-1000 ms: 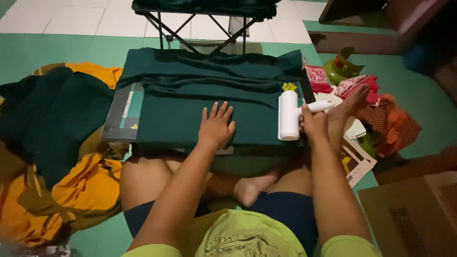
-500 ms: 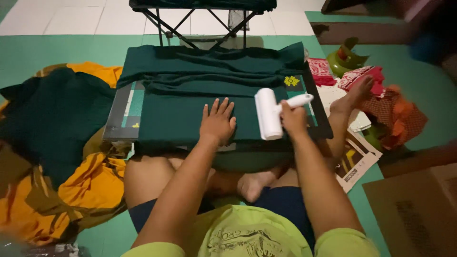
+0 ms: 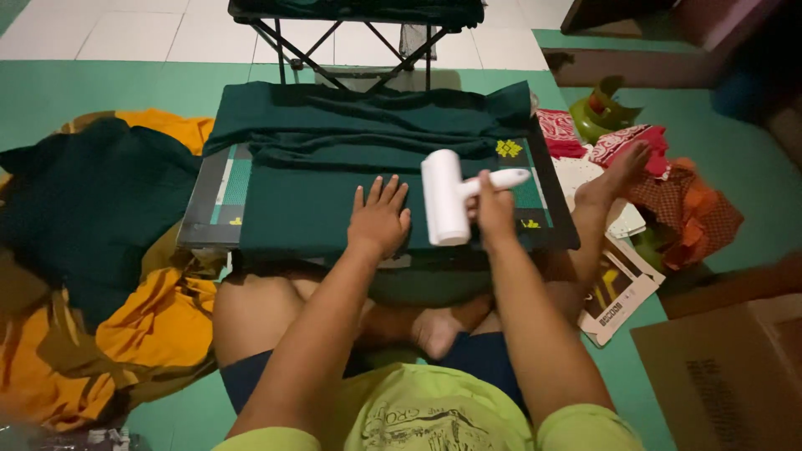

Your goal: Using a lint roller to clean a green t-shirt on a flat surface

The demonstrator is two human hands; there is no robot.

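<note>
Clearly, from the head view, the right hand (image 3: pixel 494 209) has its fingers curled tight round the white handle of a lint roller (image 3: pixel 447 196), whose white drum rests on the dark green cloth (image 3: pixel 334 200) spread over a low board (image 3: pixel 209 219) across the lap. The left hand (image 3: pixel 380 219) lies flat on the cloth at about nine o'clock from the roller, fingers spread and gripping nothing, just beside the drum but not touching it.

To my eye, good rolling wants that flat palm pinning the fabric taut while the drum runs in straight, even passes at right angles to its own length, with steady downward pressure so no wrinkle bunches under it.

The drum's long axis runs from six to twelve o'clock, tilted slightly. Its handle sticks out sideways, pointing toward two or three o'clock. Orange and green clothes (image 3: pixel 125 334) lie heaped at nine o'clock; a cardboard box (image 3: pixel 727 376) sits at four.
</note>
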